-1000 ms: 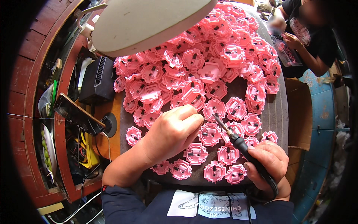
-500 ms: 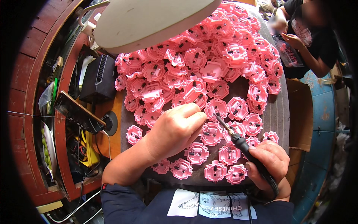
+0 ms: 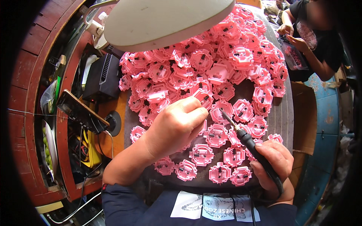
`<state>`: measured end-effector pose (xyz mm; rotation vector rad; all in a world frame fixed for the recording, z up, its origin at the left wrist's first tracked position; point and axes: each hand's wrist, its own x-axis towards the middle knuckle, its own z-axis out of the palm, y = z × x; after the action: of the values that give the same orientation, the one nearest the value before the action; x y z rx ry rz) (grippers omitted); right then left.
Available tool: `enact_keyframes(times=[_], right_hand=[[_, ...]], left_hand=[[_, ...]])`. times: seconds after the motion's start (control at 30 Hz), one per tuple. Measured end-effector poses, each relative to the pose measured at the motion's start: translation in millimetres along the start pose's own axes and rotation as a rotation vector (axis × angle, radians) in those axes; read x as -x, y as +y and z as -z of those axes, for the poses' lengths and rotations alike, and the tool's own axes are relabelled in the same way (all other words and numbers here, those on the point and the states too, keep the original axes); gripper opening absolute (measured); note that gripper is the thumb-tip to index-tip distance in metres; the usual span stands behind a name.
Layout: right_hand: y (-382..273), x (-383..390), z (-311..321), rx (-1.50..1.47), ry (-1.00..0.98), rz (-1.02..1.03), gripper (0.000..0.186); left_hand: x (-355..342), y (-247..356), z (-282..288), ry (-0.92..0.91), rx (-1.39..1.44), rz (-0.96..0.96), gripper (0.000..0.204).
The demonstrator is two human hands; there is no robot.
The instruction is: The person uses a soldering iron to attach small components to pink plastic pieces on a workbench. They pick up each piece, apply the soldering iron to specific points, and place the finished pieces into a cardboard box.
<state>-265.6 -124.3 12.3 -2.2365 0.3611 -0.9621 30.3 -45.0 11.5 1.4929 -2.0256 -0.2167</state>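
Observation:
My right hand (image 3: 274, 161) is closed around the black handle of a soldering iron (image 3: 247, 140). The metal tip points up and left, over a pink plastic housing (image 3: 217, 115) in the loose rows. My left hand (image 3: 181, 122) is closed in a pinch just left of that housing; whatever its fingertips hold is hidden. Small dark and metal parts sit inside the pink pieces. Nearer to me, several more of them, such as one pink housing (image 3: 201, 154), lie spread out face up on the grey work surface (image 3: 283, 120).
A large heap of pink housings (image 3: 200, 60) fills the far side. Above it hangs a pale lamp shade (image 3: 169, 24). At left are a black box (image 3: 101, 81) and a phone (image 3: 81, 111) on a stand. Another person's hands (image 3: 298, 41) work at a clear tray, far right.
The view has shifted slightly, so the scene sits a little further right. The iron's tip has edged up over the same housing. My left hand keeps its pinch. The other person's hands have moved closer together.

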Motion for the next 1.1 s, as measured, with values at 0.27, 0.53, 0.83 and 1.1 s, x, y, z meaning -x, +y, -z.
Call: enact_keyframes(times=[0.27, 0.53, 0.83, 1.1], right_hand=[[-1.1, -2.8, -2.0, 0.002, -0.024, -0.027, 0.041], [0.0, -2.9, -2.3, 0.009, -0.039, -0.026, 0.041], [-0.6, -1.6, -0.9, 0.021, -0.019, -0.038, 0.042], [-1.8, 3.4, 1.3, 0.060, 0.018, -0.079, 0.038]], left_hand=[[-0.7, -2.9, -5.7, -0.019, 0.020, -0.007, 0.018], [-0.9, -4.6, -8.2, -0.034, 0.018, -0.004, 0.018], [-2.8, -0.6, -2.6, 0.000, 0.003, 0.000, 0.018], [-11.7, -1.9, 0.3, -0.012, 0.006, -0.029, 0.018]])
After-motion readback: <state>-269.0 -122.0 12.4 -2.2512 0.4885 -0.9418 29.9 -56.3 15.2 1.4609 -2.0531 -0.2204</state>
